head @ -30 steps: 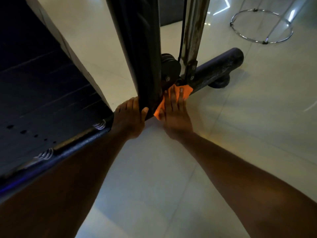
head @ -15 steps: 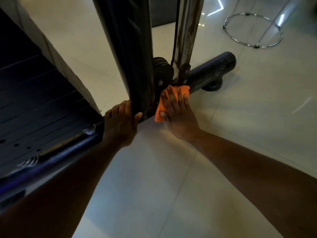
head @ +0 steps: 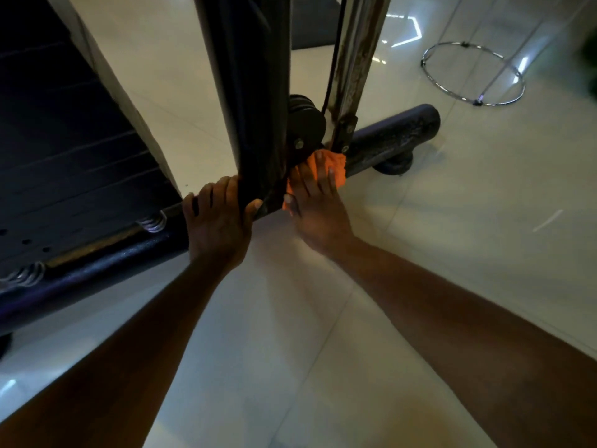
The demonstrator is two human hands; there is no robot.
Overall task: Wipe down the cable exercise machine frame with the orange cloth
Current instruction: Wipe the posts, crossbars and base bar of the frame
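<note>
The fingers of the right hand lie straight and slightly spread, pressing flat on the orange cloth, which is bunched against the base bar of the cable machine right where the black upright post meets it. The cloth sits just below the black pulley and the foot of the chrome guide rod, with the cable running down between them. The left hand wraps the bottom of the upright, its thumb on the near face and its other fingers curled round the far side, seemingly to steady the person while crouched low.

From where I stand, the step in hand looks like wiping the lower joint of the frame, the corner where post, pulley bracket and floor bar come together. The next move probably calls for sliding the cloth along the bar toward its rounded end near the rubber foot, keeping the palm flat so the cloth does not roll out from under it, and keeping the fingers clear of the pulley and cable. The bar's worn, speckled surface may need firmer pressure.

Behind the left hand sits the dark weight stack over the pale tiled floor, and a chrome ring stand rests well apart toward the floor's far right.
</note>
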